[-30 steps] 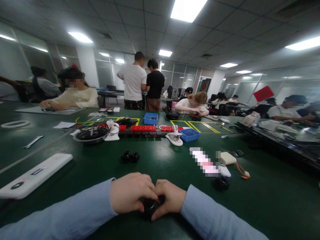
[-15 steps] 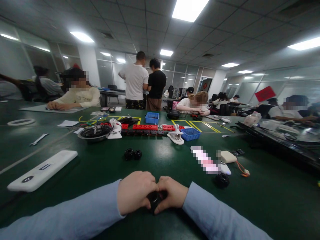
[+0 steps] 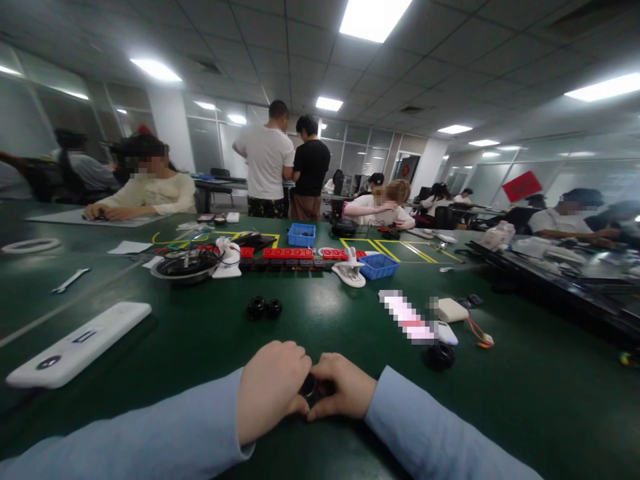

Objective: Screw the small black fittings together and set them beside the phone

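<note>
Close to my body, my left hand (image 3: 277,381) and my right hand (image 3: 341,387) meet around a small glossy black round part (image 3: 309,389). Both hands are closed on it, thumbs at the near side and fingers curled over the far side. Most of the part is hidden by the fingers, so its exact kind does not show. Two similar black round parts (image 3: 257,307) stand side by side farther up the green table (image 3: 210,333). Another black ring-like part (image 3: 441,357) lies to the right of my right hand.
On the left are a long white device (image 3: 80,343) and a wrench (image 3: 71,281). Ahead lie a red power strip (image 3: 287,253), a white clip (image 3: 351,270) and a blue bin (image 3: 380,267). A cream box (image 3: 451,310) with an orange cord sits right. A person (image 3: 145,180) works opposite.
My left hand has turned slightly and covers more of the black round part. Both hands keep hold of it. The whole view has shifted a little.
</note>
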Demonstrator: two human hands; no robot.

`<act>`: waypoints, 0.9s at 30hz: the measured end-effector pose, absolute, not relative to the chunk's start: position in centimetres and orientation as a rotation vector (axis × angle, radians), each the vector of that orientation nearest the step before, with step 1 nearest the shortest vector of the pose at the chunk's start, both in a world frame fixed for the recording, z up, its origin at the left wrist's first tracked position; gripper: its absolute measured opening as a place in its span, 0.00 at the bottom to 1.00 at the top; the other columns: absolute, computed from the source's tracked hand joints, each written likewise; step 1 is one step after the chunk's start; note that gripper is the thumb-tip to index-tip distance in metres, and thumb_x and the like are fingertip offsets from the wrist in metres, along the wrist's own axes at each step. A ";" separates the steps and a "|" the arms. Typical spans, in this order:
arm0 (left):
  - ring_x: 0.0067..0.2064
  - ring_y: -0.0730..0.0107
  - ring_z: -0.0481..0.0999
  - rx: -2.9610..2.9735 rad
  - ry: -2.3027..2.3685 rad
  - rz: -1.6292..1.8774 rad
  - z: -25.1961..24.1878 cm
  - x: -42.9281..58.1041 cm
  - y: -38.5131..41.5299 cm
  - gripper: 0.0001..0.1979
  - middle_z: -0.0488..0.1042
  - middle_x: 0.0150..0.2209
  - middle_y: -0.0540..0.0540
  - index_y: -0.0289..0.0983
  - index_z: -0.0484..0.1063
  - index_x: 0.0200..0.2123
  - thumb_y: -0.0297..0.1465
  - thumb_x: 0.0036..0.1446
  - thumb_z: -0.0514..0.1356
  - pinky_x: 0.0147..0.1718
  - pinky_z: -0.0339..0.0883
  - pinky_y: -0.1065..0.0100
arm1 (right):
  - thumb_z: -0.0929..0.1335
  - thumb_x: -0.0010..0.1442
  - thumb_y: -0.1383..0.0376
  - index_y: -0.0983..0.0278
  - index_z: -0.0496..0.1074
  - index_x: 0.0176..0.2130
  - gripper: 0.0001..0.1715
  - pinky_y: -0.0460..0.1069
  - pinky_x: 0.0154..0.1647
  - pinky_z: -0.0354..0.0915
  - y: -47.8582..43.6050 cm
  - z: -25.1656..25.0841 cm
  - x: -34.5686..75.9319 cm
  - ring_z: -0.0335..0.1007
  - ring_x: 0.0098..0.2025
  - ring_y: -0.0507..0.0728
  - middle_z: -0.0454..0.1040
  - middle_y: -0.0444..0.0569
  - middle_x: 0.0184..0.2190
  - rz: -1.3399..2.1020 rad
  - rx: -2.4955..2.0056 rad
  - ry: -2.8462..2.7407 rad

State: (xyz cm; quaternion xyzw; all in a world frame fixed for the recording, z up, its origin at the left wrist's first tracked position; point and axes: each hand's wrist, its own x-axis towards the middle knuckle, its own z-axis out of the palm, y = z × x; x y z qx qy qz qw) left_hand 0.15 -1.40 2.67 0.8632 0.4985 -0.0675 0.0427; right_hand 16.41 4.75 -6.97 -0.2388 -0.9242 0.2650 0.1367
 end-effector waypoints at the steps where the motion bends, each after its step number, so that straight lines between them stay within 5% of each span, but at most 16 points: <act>1: 0.41 0.56 0.72 2.643 1.537 -0.217 2.6 0.1 -1.4 0.15 0.74 0.37 0.42 0.31 0.73 0.36 0.36 0.47 0.66 0.40 0.66 0.59 | 0.72 0.46 0.51 0.65 0.67 0.27 0.21 0.45 0.29 0.53 4.7 -6.9 16.4 0.58 0.27 0.50 0.65 0.40 0.22 0.767 -0.716 -2.665; 27: 0.37 0.51 0.73 2.632 1.622 -0.097 1.2 -0.2 0.6 0.22 0.74 0.34 0.37 0.28 0.72 0.34 0.44 0.47 0.64 0.36 0.67 0.56 | 0.70 0.51 0.54 0.65 0.69 0.34 0.18 0.46 0.32 0.54 4.8 -6.5 16.0 0.60 0.28 0.51 0.68 0.42 0.24 0.658 -0.780 -2.678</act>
